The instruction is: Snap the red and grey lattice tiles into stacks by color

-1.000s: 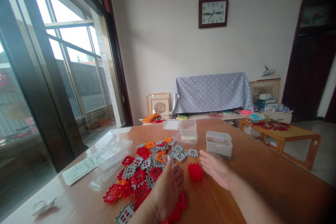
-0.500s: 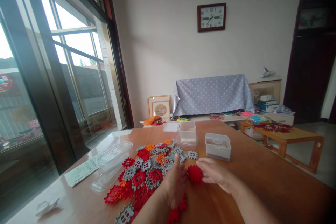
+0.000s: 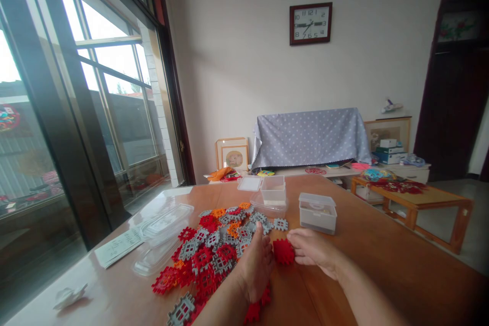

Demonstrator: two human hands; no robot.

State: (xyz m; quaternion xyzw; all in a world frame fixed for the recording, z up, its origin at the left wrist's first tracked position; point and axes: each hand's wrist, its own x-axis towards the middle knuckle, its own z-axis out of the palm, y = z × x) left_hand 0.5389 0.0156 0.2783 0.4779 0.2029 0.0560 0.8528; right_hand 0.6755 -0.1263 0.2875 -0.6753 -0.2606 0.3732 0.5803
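A solid-looking red toothed block point(image 3: 283, 251) stands on the table between my two hands. My left hand point(image 3: 256, 264) is at its left side, thumb up and fingers stretched out, beside the heap of gear-edged plastic pieces point(image 3: 202, 260) in red, grey and orange. From the right, my right hand point(image 3: 311, 250) reaches in with straight fingers, their tips at the block's right edge. Whether either hand presses on the block I cannot tell. More red pieces point(image 3: 252, 311) lie partly hidden under my left wrist. A single grey piece point(image 3: 280, 224) rests just behind the block.
A lidded clear box point(image 3: 318, 214) stands behind my right hand. Farther back is an uncovered clear box point(image 3: 273, 189) with a lid point(image 3: 249, 183) beside it. Clear plastic lids point(image 3: 151, 257), a paper card point(image 3: 119, 247) and crumpled tissue point(image 3: 70, 297) lie at the left.
The view has shifted very slightly. Both hands and the red block stay in nearly the same places.
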